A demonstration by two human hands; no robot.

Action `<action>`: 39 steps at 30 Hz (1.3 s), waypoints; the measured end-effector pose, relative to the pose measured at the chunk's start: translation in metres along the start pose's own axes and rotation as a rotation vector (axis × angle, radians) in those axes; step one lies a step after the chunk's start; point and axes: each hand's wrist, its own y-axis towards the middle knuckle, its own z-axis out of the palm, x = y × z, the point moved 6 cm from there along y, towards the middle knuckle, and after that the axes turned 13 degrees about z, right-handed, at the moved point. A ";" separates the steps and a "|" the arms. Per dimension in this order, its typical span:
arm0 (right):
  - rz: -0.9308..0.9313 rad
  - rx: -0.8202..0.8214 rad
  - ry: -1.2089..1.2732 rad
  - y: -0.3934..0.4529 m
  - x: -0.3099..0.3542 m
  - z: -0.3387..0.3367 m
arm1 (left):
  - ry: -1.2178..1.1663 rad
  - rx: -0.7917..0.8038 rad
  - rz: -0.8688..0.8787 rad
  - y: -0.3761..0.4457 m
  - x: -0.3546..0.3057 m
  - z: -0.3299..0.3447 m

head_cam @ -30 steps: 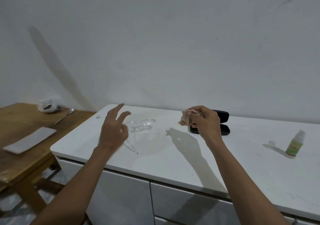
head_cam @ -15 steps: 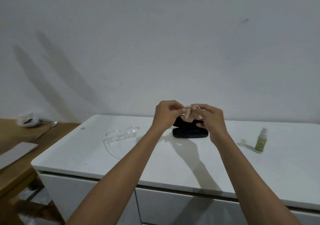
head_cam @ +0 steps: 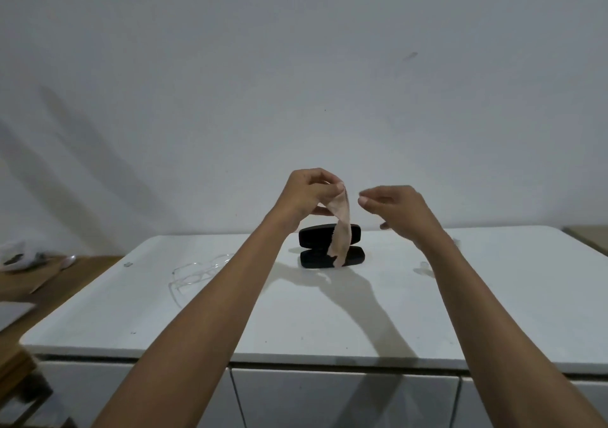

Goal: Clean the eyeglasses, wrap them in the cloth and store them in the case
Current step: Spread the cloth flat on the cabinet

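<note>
Left hand [head_cam: 307, 194] pinches the thin peach cleaning cloth [head_cam: 340, 227] by one corner — likely shaking it open; right hand [head_cam: 394, 207] hovers beside, fingers loosely apart, empty.

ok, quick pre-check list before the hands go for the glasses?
1. Cloth held: ok, pinched by left hand, hanging loose.
2. Right hand free: ok, open, off the cloth.
3. Cloth spread flat: not ok, twisted strip.
4. Eyeglasses reachable: ok, lying on white counter, left of case.
5. Case open: ok, lid up.
6. Lenses clean: cannot tell.
</note>
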 end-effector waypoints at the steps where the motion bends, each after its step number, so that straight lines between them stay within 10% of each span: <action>1: -0.011 0.070 0.081 -0.001 0.006 0.001 | 0.007 0.030 0.004 0.000 -0.001 0.002; 21: 0.049 0.085 0.361 0.002 0.004 0.003 | -0.091 -0.031 -0.112 -0.011 0.025 -0.020; 28: 0.055 0.057 0.359 0.007 0.001 0.003 | 0.446 -0.009 0.042 -0.018 0.028 -0.031; 39: 0.036 0.147 0.286 0.001 0.008 0.023 | 0.170 -0.104 -0.022 -0.016 0.035 -0.012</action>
